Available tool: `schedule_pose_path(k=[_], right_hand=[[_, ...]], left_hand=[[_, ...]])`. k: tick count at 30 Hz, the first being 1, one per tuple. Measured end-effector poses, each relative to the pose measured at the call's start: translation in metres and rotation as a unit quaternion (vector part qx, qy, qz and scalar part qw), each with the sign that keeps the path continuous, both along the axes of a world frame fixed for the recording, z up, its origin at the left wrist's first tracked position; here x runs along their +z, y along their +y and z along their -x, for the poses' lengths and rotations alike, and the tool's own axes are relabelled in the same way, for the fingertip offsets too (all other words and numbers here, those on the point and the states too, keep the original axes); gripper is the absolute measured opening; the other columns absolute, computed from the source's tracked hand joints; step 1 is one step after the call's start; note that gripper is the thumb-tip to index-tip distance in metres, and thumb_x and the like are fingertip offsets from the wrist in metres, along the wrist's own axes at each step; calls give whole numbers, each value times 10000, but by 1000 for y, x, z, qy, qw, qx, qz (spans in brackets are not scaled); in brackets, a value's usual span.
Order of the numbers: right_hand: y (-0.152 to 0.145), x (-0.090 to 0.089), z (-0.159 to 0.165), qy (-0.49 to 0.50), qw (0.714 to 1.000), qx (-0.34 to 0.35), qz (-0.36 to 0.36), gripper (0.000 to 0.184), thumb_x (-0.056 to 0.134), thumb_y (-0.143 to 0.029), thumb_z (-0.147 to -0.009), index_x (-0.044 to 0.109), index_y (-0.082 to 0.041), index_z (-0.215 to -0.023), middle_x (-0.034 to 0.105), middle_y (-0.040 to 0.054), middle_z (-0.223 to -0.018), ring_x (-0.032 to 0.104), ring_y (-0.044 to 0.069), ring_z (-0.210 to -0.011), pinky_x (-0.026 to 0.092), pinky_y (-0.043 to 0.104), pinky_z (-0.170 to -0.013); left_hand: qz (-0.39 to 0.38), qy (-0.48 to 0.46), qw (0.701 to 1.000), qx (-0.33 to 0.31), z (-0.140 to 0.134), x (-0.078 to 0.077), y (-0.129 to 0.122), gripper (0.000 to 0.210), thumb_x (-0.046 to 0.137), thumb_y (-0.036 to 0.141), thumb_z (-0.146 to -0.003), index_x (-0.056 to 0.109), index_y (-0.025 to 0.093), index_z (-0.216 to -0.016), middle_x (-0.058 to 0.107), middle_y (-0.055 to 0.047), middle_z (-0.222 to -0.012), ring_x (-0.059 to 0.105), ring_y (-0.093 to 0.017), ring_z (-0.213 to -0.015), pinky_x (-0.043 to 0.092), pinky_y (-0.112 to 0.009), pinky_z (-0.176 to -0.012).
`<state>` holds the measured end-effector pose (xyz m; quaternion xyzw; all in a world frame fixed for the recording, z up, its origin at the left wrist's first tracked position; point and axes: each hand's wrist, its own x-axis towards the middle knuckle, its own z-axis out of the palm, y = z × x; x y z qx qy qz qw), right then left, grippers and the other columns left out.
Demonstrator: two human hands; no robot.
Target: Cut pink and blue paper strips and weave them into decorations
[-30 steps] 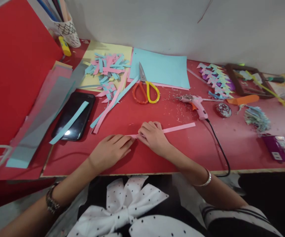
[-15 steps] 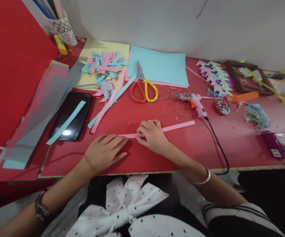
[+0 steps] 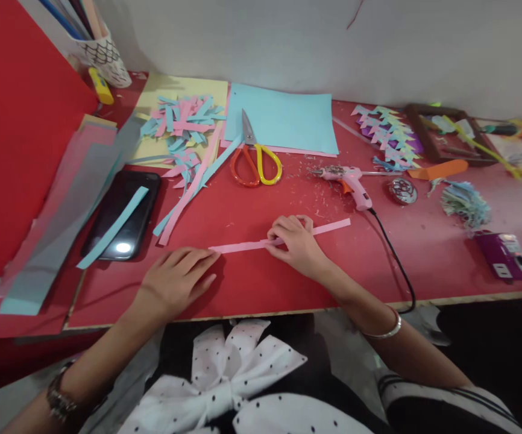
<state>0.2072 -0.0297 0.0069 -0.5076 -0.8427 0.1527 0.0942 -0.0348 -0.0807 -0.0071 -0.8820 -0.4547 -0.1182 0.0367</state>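
Observation:
A narrow pink paper strip [image 3: 238, 247] lies lengthwise on the red table in front of me. My right hand [image 3: 295, 241] pinches it near its middle, thumb and fingers curled around the paper; the far part sticks out to the right. My left hand [image 3: 173, 280] rests flat on the table with fingers stretched, its fingertips at the strip's left end. Scissors [image 3: 252, 154] with one red and one yellow handle lie beyond the hands. Longer pink [image 3: 188, 196] and blue strips lie left of them.
A phone [image 3: 128, 211] with a blue strip on it lies at left. Cut paper pieces [image 3: 184, 120] sit on yellow paper, beside blue sheets [image 3: 283, 120]. At right are a pink glue gun [image 3: 349, 181] with cord, a purple box [image 3: 505, 256] and a wooden frame [image 3: 417, 135].
My right hand has slid to the right along the pink strip. My left hand has shifted slightly left, leaving more of the strip showing between the hands. The view has shifted a little.

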Motion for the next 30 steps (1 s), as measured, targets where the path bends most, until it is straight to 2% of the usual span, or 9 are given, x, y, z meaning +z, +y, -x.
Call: schedule_pose_path(k=[4,17,20,23,26,30], right_hand=[[2,0,-9,-8,1000,5,-4,134,507,-270,-804,517,-189,-697,562,-3,-809,471,144,-792,177,352,-875],[5,-3,-47,-4,999,-20,-25,177,454,-298,-834,519,-204,-699,576,14,-824,490,162,-786,191,374,-846],[5,-3,-53,-3,999,-33,-32,172,462,-299,-828,524,-203,-700,576,17,-833,490,168,-796,200,369,-831],[3,-3,-51,-3,999,-43,-32,157,481,-280,-818,527,-196,-693,573,15,-825,490,166,-798,195,368,-837],[-1,-3,-43,0,999,-43,-29,157,472,-272,-828,538,-195,-708,573,10,-819,488,160,-802,178,371,-851],[-6,-4,-32,2,998,-39,-42,190,450,-302,-850,561,-197,-738,581,7,-817,483,152,-793,160,374,-864]], left_hand=[[-33,8,999,-12,0,2,0,340,324,297,-891,618,178,-1015,692,-59,-877,595,-182,-779,432,-307,-655],[-31,-5,999,-10,2,2,-1,284,371,252,-866,604,198,-1020,687,-48,-885,595,-188,-782,424,-315,-679],[-35,3,999,-22,-2,4,2,286,366,261,-867,609,169,-989,680,-70,-868,592,-197,-779,420,-328,-686],[-17,-1,1000,-25,-18,10,11,324,358,324,-872,602,139,-978,657,-99,-863,584,-222,-811,421,-343,-691],[24,-20,999,-29,-48,15,24,357,435,341,-847,536,108,-1098,614,-123,-999,547,-245,-932,422,-353,-759],[105,-42,993,-43,-83,14,41,228,461,263,-846,561,151,-1017,611,-68,-933,556,-200,-851,427,-323,-729]])
